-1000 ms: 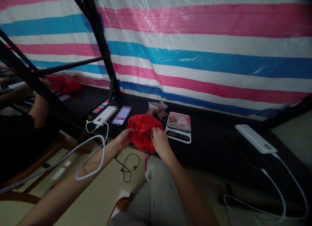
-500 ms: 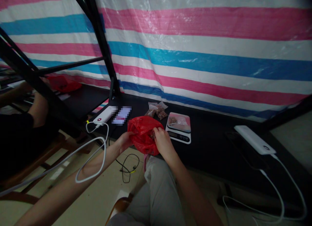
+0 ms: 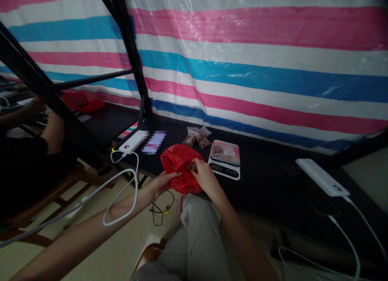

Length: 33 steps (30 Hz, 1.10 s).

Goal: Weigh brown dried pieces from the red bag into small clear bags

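Note:
A red plastic bag (image 3: 183, 184) rests at the table's front edge, its mouth facing me. My left hand (image 3: 166, 181) grips the bag's left rim, thumb inside the opening. At the right of the mouth, my right hand (image 3: 203, 173) has its fingers bent inward and closed. Small brown bits (image 3: 191, 166) show by its fingertips; how many it holds is hidden. To the right stands a white kitchen scale (image 3: 224, 170) with a clear packet (image 3: 226, 152) of brown pieces on its plate. Behind the bag lie two clear zip bags (image 3: 190, 140) filled with brown pieces.
A white power bank (image 3: 132, 141) and a phone (image 3: 154, 143) lie at left. A white cable (image 3: 137, 188) loops over my left forearm. Another power bank (image 3: 321, 177) and a dark phone (image 3: 312, 191) are at right. A co-worker's arm (image 3: 54, 131) is at far left.
My left hand has shifted slightly right, its thumb further over the bag's opening. The right hand stays at the mouth. The whole view has moved a little.

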### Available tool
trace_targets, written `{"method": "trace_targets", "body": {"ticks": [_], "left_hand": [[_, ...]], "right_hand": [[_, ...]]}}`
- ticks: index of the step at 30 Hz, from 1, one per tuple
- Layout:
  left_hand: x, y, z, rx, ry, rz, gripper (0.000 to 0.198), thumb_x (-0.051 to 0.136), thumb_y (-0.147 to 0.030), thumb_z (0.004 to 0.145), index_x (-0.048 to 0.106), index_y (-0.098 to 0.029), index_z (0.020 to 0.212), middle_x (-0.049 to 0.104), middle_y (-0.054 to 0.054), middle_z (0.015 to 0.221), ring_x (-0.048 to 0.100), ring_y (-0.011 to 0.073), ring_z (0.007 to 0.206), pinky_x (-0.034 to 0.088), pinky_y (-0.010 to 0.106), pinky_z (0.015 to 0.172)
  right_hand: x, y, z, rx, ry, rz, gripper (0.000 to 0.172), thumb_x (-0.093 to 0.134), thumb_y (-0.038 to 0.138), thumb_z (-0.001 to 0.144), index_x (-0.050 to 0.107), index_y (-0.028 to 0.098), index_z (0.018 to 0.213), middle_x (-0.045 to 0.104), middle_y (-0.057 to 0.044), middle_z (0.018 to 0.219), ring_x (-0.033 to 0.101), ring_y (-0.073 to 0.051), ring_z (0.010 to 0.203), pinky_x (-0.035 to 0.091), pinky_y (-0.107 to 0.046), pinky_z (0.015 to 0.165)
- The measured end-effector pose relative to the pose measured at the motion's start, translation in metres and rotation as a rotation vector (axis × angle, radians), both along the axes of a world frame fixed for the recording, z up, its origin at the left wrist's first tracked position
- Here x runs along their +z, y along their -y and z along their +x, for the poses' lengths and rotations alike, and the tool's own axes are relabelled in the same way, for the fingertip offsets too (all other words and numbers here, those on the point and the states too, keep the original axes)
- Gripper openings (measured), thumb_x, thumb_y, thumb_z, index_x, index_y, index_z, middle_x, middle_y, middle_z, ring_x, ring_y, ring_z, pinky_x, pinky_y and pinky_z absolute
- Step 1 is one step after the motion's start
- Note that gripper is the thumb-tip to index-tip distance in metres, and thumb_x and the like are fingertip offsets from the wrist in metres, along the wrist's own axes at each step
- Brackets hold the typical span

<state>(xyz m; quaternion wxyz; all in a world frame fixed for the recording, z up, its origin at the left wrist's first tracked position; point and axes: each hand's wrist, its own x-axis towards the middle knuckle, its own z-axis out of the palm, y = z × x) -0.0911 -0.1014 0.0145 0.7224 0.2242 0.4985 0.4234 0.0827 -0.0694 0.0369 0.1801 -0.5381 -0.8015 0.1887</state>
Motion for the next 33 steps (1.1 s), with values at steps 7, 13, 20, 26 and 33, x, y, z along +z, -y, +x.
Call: {"method": "trace_targets", "body": {"ticks": [7,13,20,26,33], "left_hand": [[0.007,-0.002,0.008,0.051,-0.062,0.014,0.030,0.066,-0.010,0.065,0.062,-0.008,0.094,0.070,0.010,0.075,0.065,0.0173,0.061,0.051,0.026,0.061],[0.008,0.003,0.007,-0.002,-0.168,0.202,0.044,0.077,-0.014,0.051,0.064,-0.009,0.092,0.070,0.010,0.086,0.065,0.0214,0.078,0.049,0.031,0.075],[-0.003,-0.001,0.004,-0.015,-0.216,0.270,0.042,0.075,-0.011,0.050,0.065,-0.009,0.090,0.070,0.009,0.083,0.064,0.0215,0.076,0.049,0.032,0.074],[0.008,0.001,0.015,0.028,-0.173,0.216,0.038,0.076,-0.014,0.051,0.065,-0.009,0.087,0.070,0.009,0.083,0.065,0.0210,0.077,0.048,0.032,0.077],[0.018,-0.005,0.021,0.061,-0.138,0.170,0.041,0.074,-0.014,0.054,0.063,-0.010,0.093,0.070,0.009,0.085,0.065,0.0214,0.079,0.049,0.032,0.077]], "right_hand": [[0.002,0.000,0.010,0.027,-0.041,0.021,0.030,0.052,0.006,0.074,0.049,0.018,0.101,0.058,-0.005,0.099,0.056,-0.016,0.091,0.042,-0.026,0.078],[0.017,0.014,0.006,0.067,0.313,0.098,0.030,0.035,0.004,0.083,0.050,0.017,0.105,0.056,-0.011,0.100,0.055,-0.019,0.090,0.040,-0.030,0.080],[0.017,0.019,0.002,0.115,0.391,0.117,0.032,0.032,0.004,0.084,0.053,0.017,0.104,0.057,-0.012,0.100,0.055,-0.019,0.089,0.041,-0.030,0.078],[0.013,0.017,0.004,0.104,0.337,0.116,0.034,0.032,0.003,0.083,0.054,0.018,0.104,0.058,-0.010,0.099,0.056,-0.018,0.091,0.040,-0.028,0.079],[0.009,0.016,0.013,0.091,0.131,0.057,0.033,0.038,0.002,0.079,0.052,0.018,0.104,0.059,-0.008,0.098,0.057,-0.016,0.092,0.040,-0.025,0.079]]}}
